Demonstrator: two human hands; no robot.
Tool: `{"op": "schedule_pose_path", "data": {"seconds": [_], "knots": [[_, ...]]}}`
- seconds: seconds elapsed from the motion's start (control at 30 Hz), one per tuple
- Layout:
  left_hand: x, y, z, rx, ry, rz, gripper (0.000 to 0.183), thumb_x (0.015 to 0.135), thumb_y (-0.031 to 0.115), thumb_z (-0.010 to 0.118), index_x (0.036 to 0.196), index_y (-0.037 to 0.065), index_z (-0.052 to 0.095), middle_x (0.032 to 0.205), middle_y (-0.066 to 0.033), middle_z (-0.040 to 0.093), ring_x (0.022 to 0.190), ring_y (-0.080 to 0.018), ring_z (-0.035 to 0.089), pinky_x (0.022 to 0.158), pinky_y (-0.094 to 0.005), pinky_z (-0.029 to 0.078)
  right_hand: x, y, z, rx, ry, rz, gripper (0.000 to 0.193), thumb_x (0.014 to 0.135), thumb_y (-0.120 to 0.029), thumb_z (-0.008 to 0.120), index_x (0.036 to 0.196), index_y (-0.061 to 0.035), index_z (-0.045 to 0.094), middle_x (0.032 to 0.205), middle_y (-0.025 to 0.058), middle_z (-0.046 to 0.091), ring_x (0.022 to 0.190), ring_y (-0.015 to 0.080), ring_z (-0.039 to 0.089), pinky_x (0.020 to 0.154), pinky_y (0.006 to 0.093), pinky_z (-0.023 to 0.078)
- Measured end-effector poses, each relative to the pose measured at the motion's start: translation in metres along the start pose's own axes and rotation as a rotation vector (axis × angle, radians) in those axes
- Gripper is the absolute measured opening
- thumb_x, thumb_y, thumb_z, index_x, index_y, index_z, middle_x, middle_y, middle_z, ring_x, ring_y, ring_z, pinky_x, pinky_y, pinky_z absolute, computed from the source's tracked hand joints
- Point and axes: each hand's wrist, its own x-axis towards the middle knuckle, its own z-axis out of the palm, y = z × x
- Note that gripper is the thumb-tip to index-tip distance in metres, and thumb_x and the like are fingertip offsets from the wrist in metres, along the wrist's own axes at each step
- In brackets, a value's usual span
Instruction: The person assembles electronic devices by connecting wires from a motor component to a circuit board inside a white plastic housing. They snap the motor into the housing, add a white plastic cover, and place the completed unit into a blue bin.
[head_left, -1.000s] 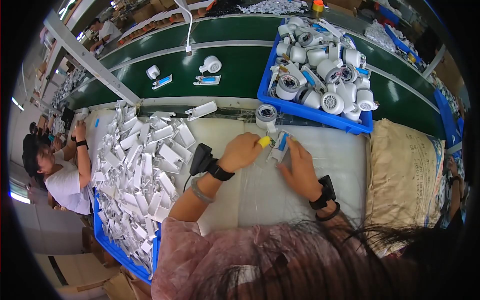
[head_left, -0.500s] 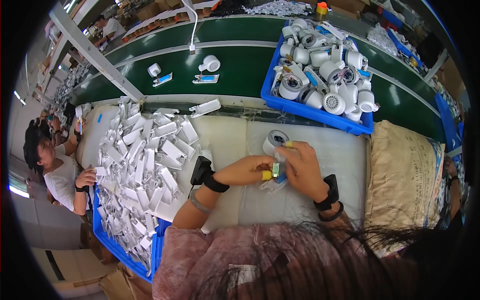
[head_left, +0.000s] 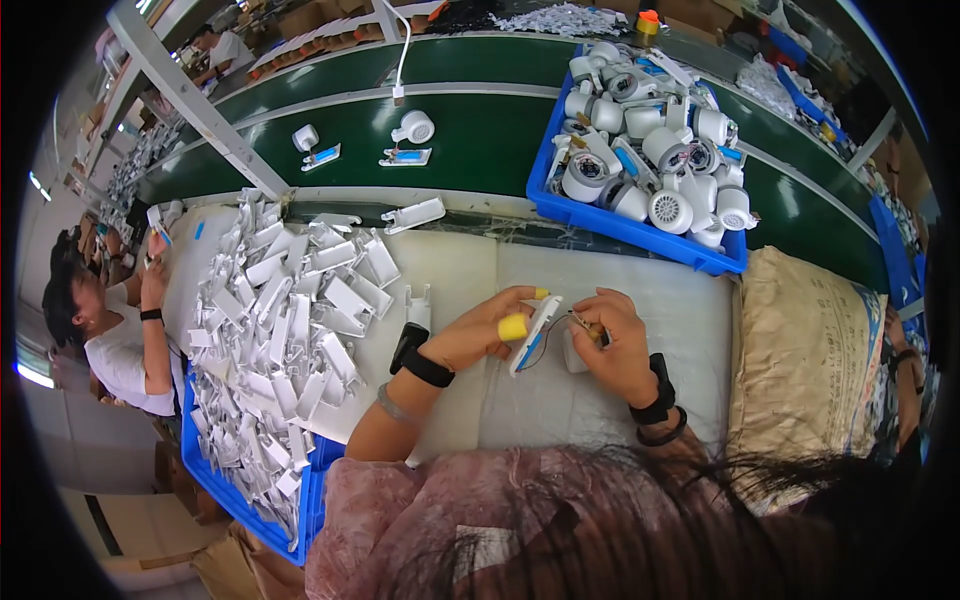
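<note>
My left hand [head_left: 475, 332], yellow covers on its fingertips, grips a narrow white plastic handle shell [head_left: 529, 345] with a blue strip inside, tilted above the table. A thin dark wire [head_left: 560, 323] runs from the shell toward my right hand [head_left: 618, 350]. That hand is closed around a white round head [head_left: 575, 352], mostly hidden by the fingers; a small brownish part shows at the fingertips. Left of my left hand, one loose white shell [head_left: 418, 305] lies on the table covering.
White shells [head_left: 300, 290] are heaped at left above a blue crate [head_left: 240, 515]. A blue bin [head_left: 640, 225] holds white round heads. Two assemblies [head_left: 408, 157] rest on the green belt [head_left: 480, 130]. A paper sack [head_left: 805, 350] stands right; a co-worker [head_left: 120, 330] sits left.
The handle shell has come up off the table and tilted in my left hand. My right hand has moved slightly right and down, and the round head is now under its fingers.
</note>
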Motion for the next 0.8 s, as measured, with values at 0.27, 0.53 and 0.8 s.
{"op": "schedule_pose_path", "data": {"seconds": [0.27,0.53,0.8], "knots": [[-0.008,0.007,0.022,-0.084,0.004,-0.004,0.035,0.1,0.018,0.047,0.132,0.006,0.042,0.098,-0.0053,0.06,0.077,-0.0104,0.056,0.067,-0.0259,0.048,0.003,-0.004,-0.022,0.785,-0.414,0.509,0.011,0.09,-0.009,0.063,0.094,0.0016,0.063,0.082,0.0071,0.068,0.075,0.0114,0.065,0.072,0.0234,0.049],[-0.015,-0.006,0.02,0.285,0.156,0.206,0.025,0.1,0.014,0.042,0.123,0.006,0.044,0.094,-0.007,0.059,0.07,-0.0119,0.059,0.06,-0.0268,0.05,0.005,-0.022,-0.016,0.161,-0.537,0.338,0.011,0.08,-0.007,0.068,0.089,-0.0038,0.063,0.074,0.0058,0.063,0.071,0.0181,0.062,0.065,0.0299,0.048],[-0.01,-0.02,0.035,-0.103,0.212,0.07,0.031,0.095,0.009,0.048,0.125,0.007,0.038,0.084,-0.0074,0.057,0.061,-0.0136,0.057,0.051,-0.0281,0.048,-0.006,-0.016,0.015,-0.093,0.074,0.096,0.017,0.073,-0.002,0.071,0.086,-0.0071,0.062,0.077,0.0067,0.062,0.074,0.026,0.058,0.076,0.0375,0.045]]}}
